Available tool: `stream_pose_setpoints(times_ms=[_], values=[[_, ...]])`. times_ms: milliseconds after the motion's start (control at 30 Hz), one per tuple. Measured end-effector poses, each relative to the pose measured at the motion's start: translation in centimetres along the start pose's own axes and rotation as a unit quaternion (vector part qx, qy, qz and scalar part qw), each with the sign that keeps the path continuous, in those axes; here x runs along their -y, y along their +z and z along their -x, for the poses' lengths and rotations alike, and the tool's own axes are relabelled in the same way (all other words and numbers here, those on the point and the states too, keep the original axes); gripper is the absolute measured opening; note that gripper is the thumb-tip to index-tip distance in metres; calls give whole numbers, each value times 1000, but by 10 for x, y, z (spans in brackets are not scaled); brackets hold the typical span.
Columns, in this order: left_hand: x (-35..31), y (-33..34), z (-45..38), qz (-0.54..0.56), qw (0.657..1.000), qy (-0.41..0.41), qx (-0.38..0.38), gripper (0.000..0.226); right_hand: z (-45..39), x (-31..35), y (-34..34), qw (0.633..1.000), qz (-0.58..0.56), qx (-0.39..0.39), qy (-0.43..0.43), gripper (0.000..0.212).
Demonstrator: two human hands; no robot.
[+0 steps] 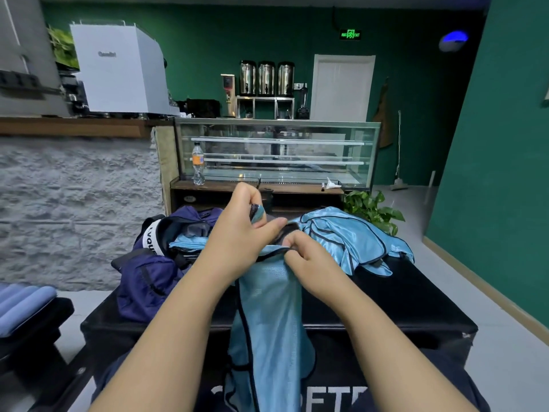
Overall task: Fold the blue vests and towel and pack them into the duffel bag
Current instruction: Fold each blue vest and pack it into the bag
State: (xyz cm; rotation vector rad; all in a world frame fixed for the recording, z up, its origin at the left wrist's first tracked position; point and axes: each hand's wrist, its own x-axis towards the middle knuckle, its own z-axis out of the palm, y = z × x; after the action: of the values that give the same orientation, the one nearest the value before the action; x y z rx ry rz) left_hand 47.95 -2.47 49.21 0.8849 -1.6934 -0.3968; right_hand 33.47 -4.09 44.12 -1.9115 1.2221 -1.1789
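Observation:
A light blue mesh vest (269, 316) with dark trim hangs down in front of me over the black table's (416, 298) near edge. My left hand (240, 233) pinches one of its top straps, raised above the table. My right hand (309, 260) grips the vest's dark-trimmed upper edge just to the right. A navy duffel bag (148, 281) lies open at the left of the table, with light blue cloth (187, 243) folded inside. More blue vests (350, 239) lie in a crumpled heap at the table's far right.
A dark bench with blue padding (23, 304) stands at the left. Behind the table stand a glass display case (276, 150), a wooden shelf with a plastic bottle (198, 168), and a green plant (374, 209). Pale floor runs along the right.

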Motion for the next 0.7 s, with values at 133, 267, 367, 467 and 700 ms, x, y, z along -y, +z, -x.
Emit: stream_pose_setpoints(times_ms=[133, 267, 367, 467, 700], values=[[-2, -10, -2, -14, 999, -5, -31, 41, 4, -3, -11, 996, -37, 83, 0, 16], [0, -20, -4, -31, 999, 4, -36, 40, 5, -9, -29, 991, 101, 80, 28, 29], [6, -20, -2, -49, 998, 2, -27, 40, 2, -22, -43, 983, 177, 8, 50, 29], [11, -17, 0, -73, 997, -2, 1, 41, 4, -35, -56, 977, 193, -45, 83, 32], [23, -23, 2, -152, 988, 5, 2, 34, 18, -56, -85, 960, 185, -125, 170, 43]])
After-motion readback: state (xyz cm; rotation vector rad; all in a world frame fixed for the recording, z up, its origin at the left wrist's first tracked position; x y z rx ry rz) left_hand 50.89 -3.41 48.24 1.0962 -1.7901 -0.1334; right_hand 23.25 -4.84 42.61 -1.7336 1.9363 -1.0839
